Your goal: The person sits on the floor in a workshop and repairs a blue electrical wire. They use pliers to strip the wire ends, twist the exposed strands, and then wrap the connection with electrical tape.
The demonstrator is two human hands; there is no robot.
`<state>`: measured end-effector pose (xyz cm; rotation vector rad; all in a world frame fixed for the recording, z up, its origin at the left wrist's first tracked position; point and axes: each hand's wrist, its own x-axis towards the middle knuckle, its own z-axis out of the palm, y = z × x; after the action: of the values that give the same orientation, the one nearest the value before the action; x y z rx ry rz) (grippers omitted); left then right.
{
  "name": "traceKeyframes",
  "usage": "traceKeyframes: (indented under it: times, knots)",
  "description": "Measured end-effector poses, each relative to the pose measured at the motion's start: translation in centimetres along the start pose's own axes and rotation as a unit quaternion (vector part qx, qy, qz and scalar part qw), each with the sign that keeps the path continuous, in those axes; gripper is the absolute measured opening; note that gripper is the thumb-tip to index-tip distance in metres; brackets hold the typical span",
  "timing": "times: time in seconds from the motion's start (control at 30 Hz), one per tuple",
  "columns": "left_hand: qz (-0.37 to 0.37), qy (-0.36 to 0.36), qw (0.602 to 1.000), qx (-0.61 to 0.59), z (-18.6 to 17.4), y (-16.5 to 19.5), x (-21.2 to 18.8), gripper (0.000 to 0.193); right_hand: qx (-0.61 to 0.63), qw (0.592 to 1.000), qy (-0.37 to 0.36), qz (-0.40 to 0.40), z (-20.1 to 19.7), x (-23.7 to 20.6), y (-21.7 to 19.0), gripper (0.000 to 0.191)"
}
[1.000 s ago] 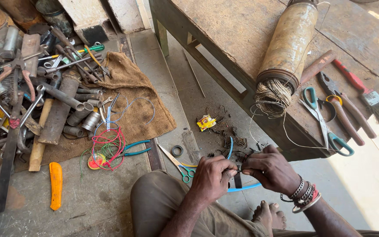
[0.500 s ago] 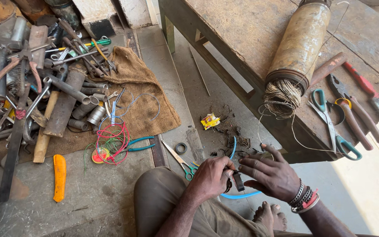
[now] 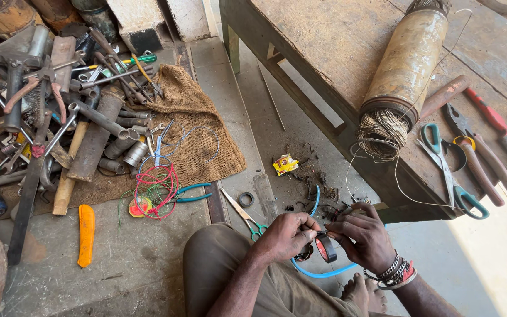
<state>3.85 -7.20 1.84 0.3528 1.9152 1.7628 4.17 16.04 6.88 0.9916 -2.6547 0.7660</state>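
Note:
My left hand [image 3: 286, 236] and my right hand [image 3: 364, 236] meet in front of my knee, just above the concrete floor. Between them they hold a roll of black tape [image 3: 325, 247] with a red core, fingers pinched on its edge. A blue cable [image 3: 319, 273] loops under both hands and runs up past a smaller black tape roll [image 3: 246, 199] lying on the floor. Bracelets circle my right wrist. What the fingertips grip beyond the roll is hidden.
Green-handled scissors [image 3: 243, 215] lie left of my left hand. A heap of wrenches and pipes [image 3: 83, 126] sits on burlap, with red wire [image 3: 155, 191] and an orange knife [image 3: 86, 233]. A wooden bench [image 3: 347, 53] carries a wire spool [image 3: 403, 73], shears and pliers.
My hands stay together at the same spot; the black tape roll now shows plainly between them. The view has shifted slightly.

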Motion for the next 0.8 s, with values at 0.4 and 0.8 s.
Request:
traceKeyframes:
  times: [0.4, 0.8]
  knots:
    - [-0.010, 0.032, 0.999, 0.001, -0.1, 0.8, 0.3, 0.011, -0.018, 0.987, 0.003, -0.157, 1.0, -1.2, 0.0, 0.060]
    - [0.281, 0.101, 0.923, 0.243, 1.0, 4.2, -1.9, 0.017, 0.495, 0.828, -0.065, 0.256, 0.3, 0.6, 1.2, 0.050]
